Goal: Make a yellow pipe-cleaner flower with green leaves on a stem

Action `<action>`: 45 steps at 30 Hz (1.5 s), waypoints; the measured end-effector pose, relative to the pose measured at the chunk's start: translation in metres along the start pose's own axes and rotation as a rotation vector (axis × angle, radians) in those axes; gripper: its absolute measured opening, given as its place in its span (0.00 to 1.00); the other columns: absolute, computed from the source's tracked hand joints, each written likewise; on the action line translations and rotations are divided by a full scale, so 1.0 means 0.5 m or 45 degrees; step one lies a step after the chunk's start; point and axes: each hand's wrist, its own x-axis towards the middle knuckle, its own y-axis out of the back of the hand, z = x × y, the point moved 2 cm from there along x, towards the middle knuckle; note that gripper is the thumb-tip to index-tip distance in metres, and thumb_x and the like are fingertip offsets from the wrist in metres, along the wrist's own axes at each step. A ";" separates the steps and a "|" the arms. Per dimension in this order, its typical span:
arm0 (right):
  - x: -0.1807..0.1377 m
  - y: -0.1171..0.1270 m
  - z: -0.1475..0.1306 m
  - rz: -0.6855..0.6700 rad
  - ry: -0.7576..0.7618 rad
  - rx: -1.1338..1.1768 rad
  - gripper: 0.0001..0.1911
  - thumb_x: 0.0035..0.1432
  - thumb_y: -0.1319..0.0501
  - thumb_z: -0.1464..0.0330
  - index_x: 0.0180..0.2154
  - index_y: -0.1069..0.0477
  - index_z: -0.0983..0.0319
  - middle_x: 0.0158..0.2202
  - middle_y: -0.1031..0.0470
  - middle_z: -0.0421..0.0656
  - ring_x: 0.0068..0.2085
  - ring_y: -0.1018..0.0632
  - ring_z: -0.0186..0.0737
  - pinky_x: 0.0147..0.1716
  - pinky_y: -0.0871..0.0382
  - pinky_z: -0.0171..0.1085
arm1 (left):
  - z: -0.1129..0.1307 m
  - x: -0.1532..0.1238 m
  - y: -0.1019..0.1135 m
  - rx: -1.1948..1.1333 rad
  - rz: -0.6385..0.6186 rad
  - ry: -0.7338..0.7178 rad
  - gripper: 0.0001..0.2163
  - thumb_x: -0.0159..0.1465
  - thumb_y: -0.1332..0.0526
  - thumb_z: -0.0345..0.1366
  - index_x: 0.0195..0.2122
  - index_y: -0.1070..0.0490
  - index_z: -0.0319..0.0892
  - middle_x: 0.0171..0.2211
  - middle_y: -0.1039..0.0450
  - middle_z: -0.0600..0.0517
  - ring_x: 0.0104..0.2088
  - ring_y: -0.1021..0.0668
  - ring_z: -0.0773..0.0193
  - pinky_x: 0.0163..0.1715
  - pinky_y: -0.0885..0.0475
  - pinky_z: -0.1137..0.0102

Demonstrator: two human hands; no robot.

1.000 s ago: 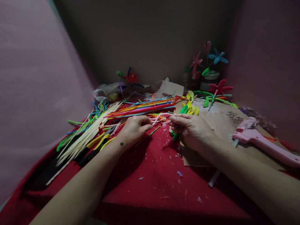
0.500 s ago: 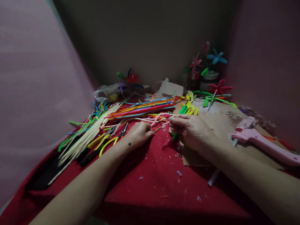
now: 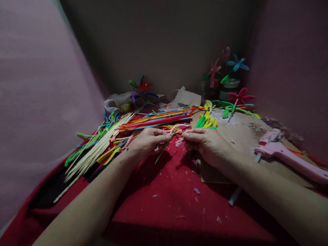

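Measured from mid-view: red cloth [image 3: 164, 212] fills 6 o'clock. Cardboard [image 3: 238, 136] at 3 is partly hidden under the right forearm; the pink glue gun [image 3: 284, 150] lying there is cut off at the edge. The right hand [image 3: 207, 141], towards 4, pinches a tiny pale piece [image 3: 187, 131], hard to identify. Apart from it, towards 7, the left hand [image 3: 150, 141] pinches a green stem [image 3: 161, 153], slanting 1-to-7 near centre, its middle covered by fingertips.

The single view is head-worn, looking forward and down from the near side across the desk [image 3: 164, 208], close behind the left hand [image 3: 148, 141] and right hand [image 3: 208, 141], toward the dark wall [image 3: 164, 41] at the far side.
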 end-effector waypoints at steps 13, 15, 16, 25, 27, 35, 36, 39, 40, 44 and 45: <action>-0.004 -0.002 0.001 -0.005 -0.025 -0.050 0.07 0.40 0.32 0.69 0.24 0.26 0.65 0.21 0.29 0.40 0.22 0.32 0.29 0.22 0.41 0.32 | 0.000 -0.002 -0.002 0.167 0.146 -0.008 0.11 0.55 0.39 0.40 0.22 0.34 0.38 0.15 0.41 0.58 0.14 0.41 0.76 0.15 0.49 0.76; -0.003 0.000 0.002 0.003 -0.019 -0.054 0.07 0.40 0.32 0.69 0.24 0.26 0.65 0.20 0.30 0.39 0.21 0.32 0.29 0.21 0.41 0.32 | -0.002 0.001 0.001 0.362 0.171 0.015 0.11 0.55 0.39 0.40 0.22 0.33 0.38 0.15 0.38 0.57 0.15 0.39 0.75 0.16 0.47 0.76; -0.003 0.001 0.003 0.007 -0.023 -0.054 0.07 0.40 0.32 0.69 0.23 0.27 0.65 0.20 0.30 0.38 0.21 0.32 0.29 0.21 0.42 0.32 | -0.003 0.003 0.003 0.462 0.165 0.034 0.11 0.55 0.40 0.41 0.23 0.32 0.37 0.15 0.37 0.56 0.15 0.38 0.74 0.17 0.46 0.76; -0.003 0.002 0.002 0.017 -0.039 -0.066 0.07 0.40 0.31 0.68 0.23 0.27 0.64 0.19 0.31 0.39 0.21 0.32 0.30 0.20 0.41 0.32 | 0.012 0.009 0.054 1.504 0.241 0.079 0.09 0.53 0.42 0.38 0.20 0.28 0.40 0.18 0.32 0.52 0.20 0.33 0.67 0.22 0.45 0.72; -0.002 0.003 0.003 0.011 -0.036 -0.064 0.07 0.40 0.31 0.68 0.23 0.27 0.64 0.19 0.31 0.38 0.21 0.32 0.30 0.20 0.41 0.32 | 0.007 0.009 0.058 1.689 0.149 0.163 0.11 0.51 0.40 0.42 0.19 0.27 0.41 0.17 0.32 0.52 0.21 0.32 0.65 0.22 0.45 0.71; -0.002 0.003 0.005 0.001 -0.041 -0.048 0.07 0.40 0.31 0.69 0.22 0.28 0.64 0.19 0.31 0.38 0.20 0.32 0.29 0.20 0.41 0.32 | -0.007 0.009 0.068 1.872 0.027 0.215 0.08 0.50 0.41 0.37 0.28 0.23 0.44 0.27 0.25 0.50 0.29 0.26 0.62 0.26 0.40 0.71; -0.002 0.003 0.005 0.002 -0.042 -0.049 0.07 0.41 0.31 0.69 0.22 0.28 0.64 0.19 0.31 0.38 0.20 0.32 0.29 0.20 0.41 0.32 | -0.007 0.010 0.068 1.872 0.036 0.209 0.08 0.50 0.41 0.35 0.29 0.23 0.44 0.28 0.24 0.50 0.31 0.25 0.62 0.27 0.39 0.72; -0.001 0.004 0.005 0.006 -0.045 -0.053 0.07 0.41 0.31 0.69 0.22 0.28 0.64 0.19 0.31 0.38 0.20 0.32 0.28 0.20 0.41 0.32 | -0.010 0.010 0.064 1.860 0.060 0.202 0.10 0.52 0.43 0.32 0.31 0.23 0.44 0.32 0.23 0.49 0.33 0.25 0.62 0.31 0.37 0.72; -0.001 0.004 0.005 0.006 -0.044 -0.054 0.07 0.41 0.31 0.68 0.22 0.28 0.64 0.19 0.31 0.38 0.20 0.32 0.29 0.20 0.41 0.32 | -0.011 0.009 0.062 1.861 0.073 0.199 0.11 0.52 0.44 0.31 0.32 0.23 0.44 0.33 0.24 0.48 0.34 0.24 0.61 0.31 0.36 0.72; -0.002 0.003 0.004 0.003 -0.046 -0.057 0.07 0.41 0.31 0.69 0.22 0.28 0.64 0.18 0.31 0.38 0.20 0.32 0.29 0.20 0.41 0.32 | -0.010 0.004 0.054 1.847 0.128 0.174 0.14 0.53 0.46 0.30 0.38 0.26 0.43 0.37 0.25 0.46 0.36 0.25 0.60 0.32 0.36 0.71; -0.002 0.003 0.003 -0.003 -0.042 -0.057 0.07 0.41 0.31 0.68 0.23 0.28 0.64 0.19 0.31 0.38 0.20 0.32 0.29 0.20 0.41 0.32 | -0.007 0.002 0.051 1.818 0.123 0.137 0.14 0.53 0.46 0.30 0.38 0.27 0.43 0.36 0.26 0.47 0.35 0.26 0.60 0.31 0.36 0.71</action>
